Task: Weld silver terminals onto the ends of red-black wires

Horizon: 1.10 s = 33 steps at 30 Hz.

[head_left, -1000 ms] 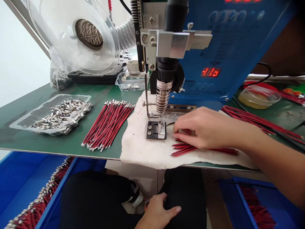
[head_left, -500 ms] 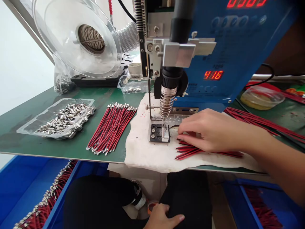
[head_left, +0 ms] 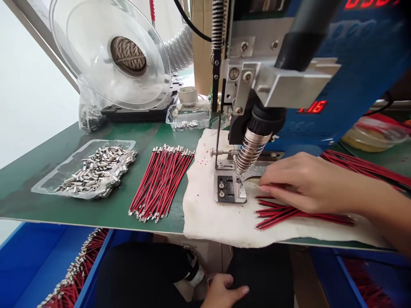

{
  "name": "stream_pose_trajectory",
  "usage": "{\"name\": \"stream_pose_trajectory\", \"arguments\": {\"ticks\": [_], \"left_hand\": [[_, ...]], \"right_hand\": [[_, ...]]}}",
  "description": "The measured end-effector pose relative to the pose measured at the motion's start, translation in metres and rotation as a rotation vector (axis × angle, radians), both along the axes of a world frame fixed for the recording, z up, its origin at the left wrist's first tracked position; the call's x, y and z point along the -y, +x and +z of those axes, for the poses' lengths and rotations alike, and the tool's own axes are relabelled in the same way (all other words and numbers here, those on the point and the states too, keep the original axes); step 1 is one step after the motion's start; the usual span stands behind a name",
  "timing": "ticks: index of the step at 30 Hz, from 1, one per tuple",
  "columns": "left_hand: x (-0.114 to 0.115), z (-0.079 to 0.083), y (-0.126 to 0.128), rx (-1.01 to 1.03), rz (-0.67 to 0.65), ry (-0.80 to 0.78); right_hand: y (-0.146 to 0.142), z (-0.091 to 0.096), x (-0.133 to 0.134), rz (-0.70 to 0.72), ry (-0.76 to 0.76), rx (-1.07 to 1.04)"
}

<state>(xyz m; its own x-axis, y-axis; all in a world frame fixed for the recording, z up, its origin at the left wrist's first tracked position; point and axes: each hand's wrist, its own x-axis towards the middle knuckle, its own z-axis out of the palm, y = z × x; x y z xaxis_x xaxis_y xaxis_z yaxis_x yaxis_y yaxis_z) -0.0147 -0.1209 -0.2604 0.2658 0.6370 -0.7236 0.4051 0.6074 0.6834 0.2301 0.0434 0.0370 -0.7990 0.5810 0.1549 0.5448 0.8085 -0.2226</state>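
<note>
My right hand (head_left: 297,182) is over the white cloth (head_left: 205,222), just right of the small black and metal fixture (head_left: 226,190). Its thumb and fingers are pinched together on the end of a red-and-black wire, mostly hidden by the hand. Several more red-and-black wires (head_left: 272,216) lie spread beneath that hand. Above the fixture, the spring-wrapped tip (head_left: 252,149) of a soldering iron points down from the blue machine (head_left: 302,132). Low in the view, my left hand (head_left: 221,293) rests by my lap, thumb apart from loosely curled fingers, holding nothing visible.
On the green table, a bundle of wires with metal ends (head_left: 162,184) lies left of the cloth, beside a clear tray (head_left: 41,184) of small metal parts. A large clear spool (head_left: 80,55) stands behind. Blue bins (head_left: 35,256) with wires sit below the table edge.
The view has shifted, so the table and machine appear lower and farther right. My right hand stays pinched beside the fixture, and my left hand remains by my lap.
</note>
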Motion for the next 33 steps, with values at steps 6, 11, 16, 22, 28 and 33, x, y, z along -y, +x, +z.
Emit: {"name": "stream_pose_trajectory", "arguments": {"ticks": [6, 11, 16, 22, 28, 33], "left_hand": [[-0.040, -0.008, -0.002, -0.209, -0.087, 0.315], [-0.016, 0.001, 0.013, -0.346, -0.145, 0.793], [0.023, -0.028, 0.057, -0.172, -0.379, 1.573], [0.043, -0.062, 0.115, -0.097, -0.441, 1.855], [0.047, -0.069, 0.148, -0.023, -0.469, 1.913], [0.036, -0.067, 0.139, 0.080, -0.635, 1.849]], "right_hand": [[0.001, -0.003, -0.003, -0.021, -0.024, 0.015], [0.000, 0.000, -0.002, -0.050, -0.016, 0.018], [-0.001, 0.001, 0.000, -0.039, -0.070, 0.031], [0.002, 0.006, 0.001, -0.103, -0.069, 0.128], [0.001, 0.008, 0.002, -0.115, -0.093, 0.168], [-0.001, 0.009, 0.001, -0.118, -0.119, 0.169]]}}
